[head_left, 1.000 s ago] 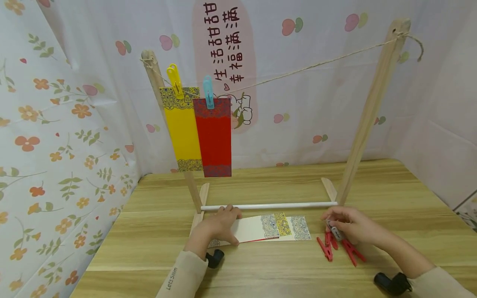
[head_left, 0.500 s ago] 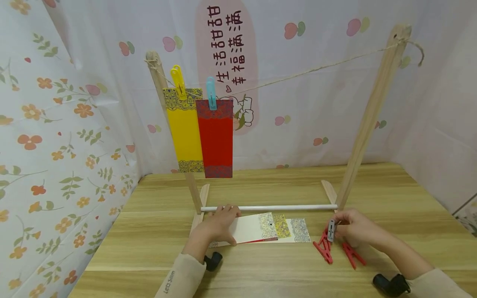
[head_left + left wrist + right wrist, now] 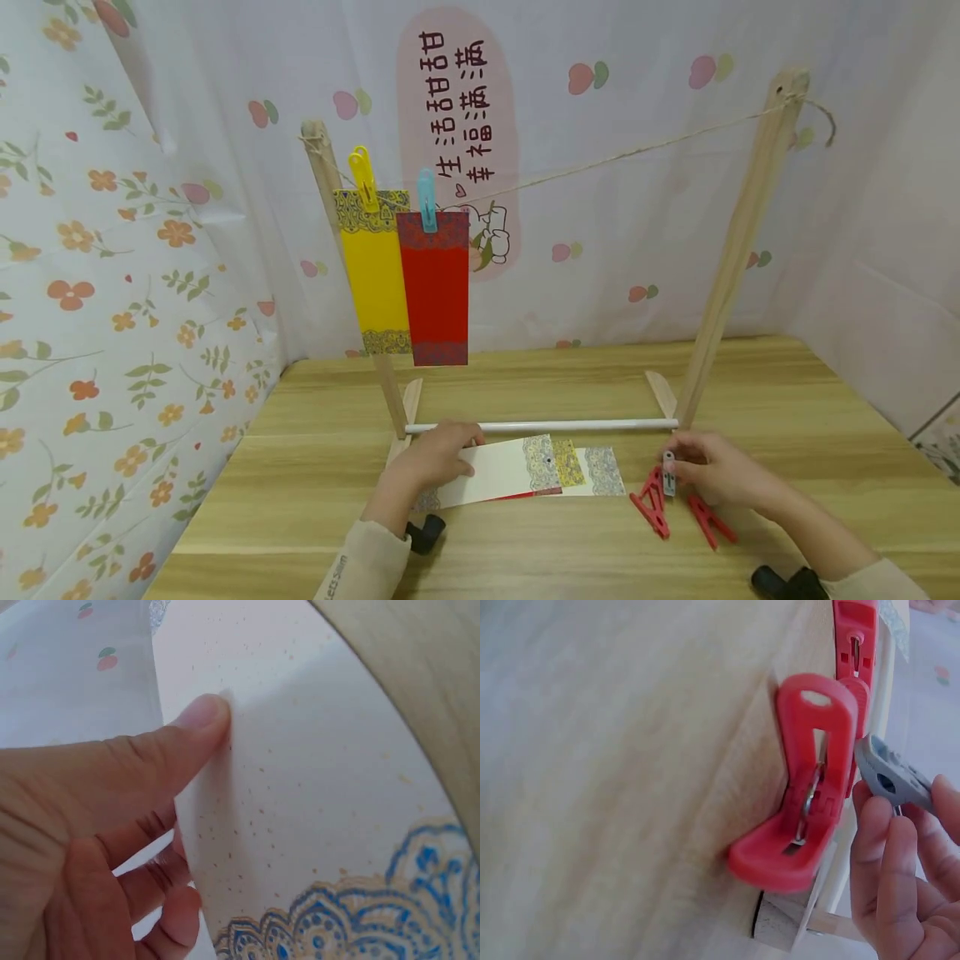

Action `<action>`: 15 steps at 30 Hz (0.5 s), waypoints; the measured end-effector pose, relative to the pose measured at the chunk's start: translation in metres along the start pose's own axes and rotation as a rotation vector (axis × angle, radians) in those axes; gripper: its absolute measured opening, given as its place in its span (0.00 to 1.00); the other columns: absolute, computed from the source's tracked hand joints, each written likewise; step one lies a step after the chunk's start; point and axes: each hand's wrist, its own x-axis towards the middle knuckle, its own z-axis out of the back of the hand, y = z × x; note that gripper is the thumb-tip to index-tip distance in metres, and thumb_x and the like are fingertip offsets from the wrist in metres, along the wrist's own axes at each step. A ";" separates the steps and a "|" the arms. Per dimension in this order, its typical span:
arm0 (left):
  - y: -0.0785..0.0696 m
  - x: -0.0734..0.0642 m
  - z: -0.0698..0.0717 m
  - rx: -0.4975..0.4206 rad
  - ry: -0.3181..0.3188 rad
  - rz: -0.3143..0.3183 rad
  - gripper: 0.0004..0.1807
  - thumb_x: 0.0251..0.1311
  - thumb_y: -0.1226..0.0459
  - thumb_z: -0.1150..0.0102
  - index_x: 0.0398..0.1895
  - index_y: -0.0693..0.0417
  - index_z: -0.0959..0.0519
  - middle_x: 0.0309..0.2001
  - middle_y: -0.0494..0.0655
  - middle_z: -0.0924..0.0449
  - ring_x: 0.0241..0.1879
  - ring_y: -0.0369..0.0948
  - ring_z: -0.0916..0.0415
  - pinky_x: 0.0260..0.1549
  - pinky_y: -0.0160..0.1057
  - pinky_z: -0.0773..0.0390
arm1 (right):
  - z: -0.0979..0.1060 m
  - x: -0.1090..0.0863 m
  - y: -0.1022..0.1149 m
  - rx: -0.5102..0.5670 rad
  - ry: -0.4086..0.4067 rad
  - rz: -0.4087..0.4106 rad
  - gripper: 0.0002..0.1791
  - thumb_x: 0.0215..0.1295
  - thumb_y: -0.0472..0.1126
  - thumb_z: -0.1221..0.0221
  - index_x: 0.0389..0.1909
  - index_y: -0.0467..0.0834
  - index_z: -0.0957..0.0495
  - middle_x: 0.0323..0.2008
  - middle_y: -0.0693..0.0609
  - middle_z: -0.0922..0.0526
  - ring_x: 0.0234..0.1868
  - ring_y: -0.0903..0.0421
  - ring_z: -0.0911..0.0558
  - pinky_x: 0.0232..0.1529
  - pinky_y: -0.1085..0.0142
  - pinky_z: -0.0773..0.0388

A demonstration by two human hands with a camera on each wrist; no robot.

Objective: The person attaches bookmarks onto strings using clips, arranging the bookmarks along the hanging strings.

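Note:
My left hand point(image 3: 438, 458) pinches the top cream card point(image 3: 300, 772), which has a blue-and-gold lace border, at its long edge; the thumb lies on its face and the fingers go behind it. Beneath that card, the yellow patterned end of another card point(image 3: 572, 463), a thin red edge point(image 3: 528, 494) and one more pale card point(image 3: 603, 472) peek out. In my right hand point(image 3: 716, 471) a grey clothespin point(image 3: 892, 772) is pinched between thumb and fingertips. Close beside it, red clothespins point(image 3: 651, 504) lie on the table, another red clothespin point(image 3: 708, 521) just below the hand.
A wooden frame with a right post point(image 3: 731, 267), left post point(image 3: 326, 171) and white crossbar point(image 3: 540, 426) stands behind the cards. From its sagging string point(image 3: 615, 157) hang a yellow card point(image 3: 375, 279) under a yellow clothespin point(image 3: 363, 177) and a red card point(image 3: 438, 292) under a light-blue one.
My left hand has gone from resting over the stack to pinching the top card, which has shifted slightly. My right hand has drawn the grey clothespin from among the red ones and turned it upright.

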 end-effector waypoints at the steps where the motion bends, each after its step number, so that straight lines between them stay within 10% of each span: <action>1: 0.000 0.000 0.001 -0.004 -0.003 -0.007 0.13 0.58 0.68 0.31 0.46 0.52 0.20 0.46 0.46 0.18 0.47 0.42 0.23 0.47 0.43 0.21 | 0.000 -0.001 0.002 0.004 -0.015 -0.023 0.13 0.72 0.36 0.44 0.48 0.29 0.25 0.39 0.43 0.18 0.36 0.69 0.20 0.35 0.66 0.17; 15: -0.002 -0.006 0.011 -0.051 -0.082 -0.114 0.02 0.59 0.69 0.34 0.34 0.53 0.17 0.31 0.40 0.20 0.32 0.35 0.28 0.35 0.34 0.25 | -0.006 0.000 0.009 0.020 -0.087 -0.107 0.27 0.70 0.40 0.40 0.62 0.27 0.32 0.40 0.45 0.18 0.34 0.67 0.23 0.33 0.68 0.23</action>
